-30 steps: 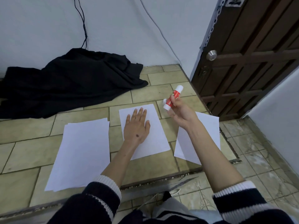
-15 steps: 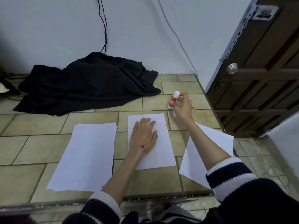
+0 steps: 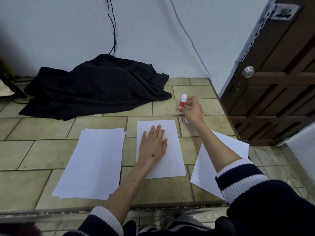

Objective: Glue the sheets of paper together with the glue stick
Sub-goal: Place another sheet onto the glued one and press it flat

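Three lots of white paper lie on the tiled floor. My left hand rests flat, fingers spread, on the middle sheet. A stack of sheets lies to its left, and a tilted sheet lies to its right, partly under my right forearm. My right hand reaches past the middle sheet's far right corner and holds a red and white glue stick upright, its base at or just above the floor tile.
A heap of black cloth lies against the wall at the back left, with cables hanging above it. A brown wooden door with a metal knob stands at the right. A step edge runs near me.
My right hand has carried the glue stick from raised in the air down and away to the floor tile beyond the middle sheet. My left hand stays on the sheet. The camera view tilted up.
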